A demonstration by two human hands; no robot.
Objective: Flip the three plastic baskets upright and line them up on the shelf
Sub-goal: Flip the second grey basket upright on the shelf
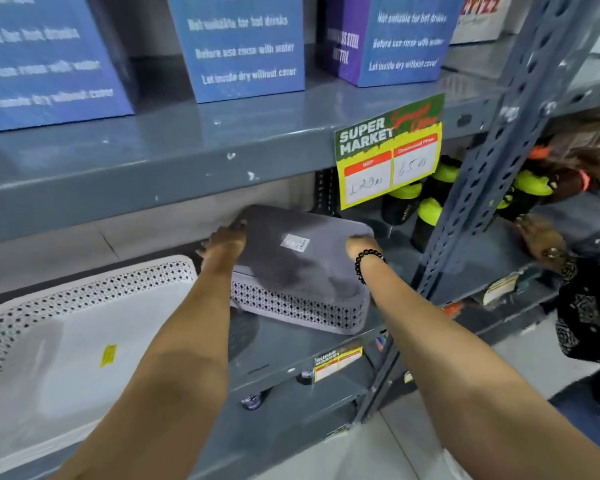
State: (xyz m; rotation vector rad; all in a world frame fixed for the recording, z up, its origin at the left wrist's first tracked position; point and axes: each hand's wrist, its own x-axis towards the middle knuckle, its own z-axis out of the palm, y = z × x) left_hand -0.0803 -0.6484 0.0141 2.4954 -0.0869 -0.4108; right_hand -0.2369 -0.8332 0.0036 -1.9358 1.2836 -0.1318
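A grey plastic basket (302,268) with perforated sides lies upside down on the grey metal shelf (284,344), its flat bottom with a white sticker facing up. My left hand (227,240) grips its far left corner. My right hand (360,245), a black bead bracelet on the wrist, grips its right edge. The basket is tilted, with its far side raised. A larger white basket (66,344) with a yellow sticker rests upside down at the left, partly over the shelf's front edge. A third basket is not in view.
Blue boxes (243,46) stand on the shelf above. A supermarket price sign (388,150) hangs from that shelf's edge. Black bottles with green caps (426,206) stand behind it. A perforated steel upright (482,188) rises at the right. Another person's hand (540,240) reaches into the neighbouring bay.
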